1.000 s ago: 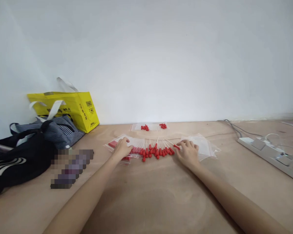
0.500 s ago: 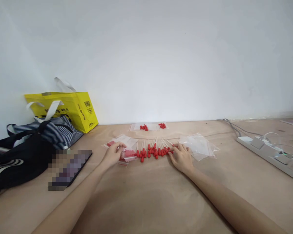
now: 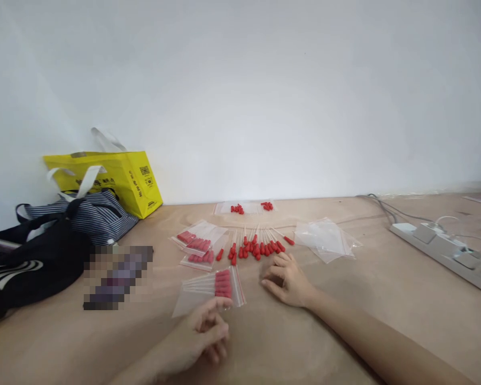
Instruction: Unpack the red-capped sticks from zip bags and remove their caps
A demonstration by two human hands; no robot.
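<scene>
My left hand (image 3: 209,334), slightly blurred, is open at the near edge of a clear zip bag (image 3: 198,289). Its fingers are apart, and the index fingertip overlaps the bag's edge; whether it touches is unclear. Inside that bag lie several red-bulbed droppers with pale thin stems, bulbs toward the red-lined seal. My right hand (image 3: 286,280) rests on the table with curled fingers, thumb apart, holding nothing. Just beyond it spreads a pile of loose droppers (image 3: 257,248), bulbs facing me. Left of the pile, filled zip bags (image 3: 200,240) overlap one another.
Flat clear bags (image 3: 324,238) lie right of the pile. Another bag of droppers (image 3: 250,207) is by the wall. A power strip (image 3: 444,256) with cables stands at right. At left are a yellow bag (image 3: 144,187), a striped bag (image 3: 104,214), a black bag (image 3: 36,267) and a blurred-out phone (image 3: 118,280).
My left hand has come from the stacked bags toward me, and a filled bag now lies in front of the pile. My right hand has left the droppers and drawn slightly nearer.
</scene>
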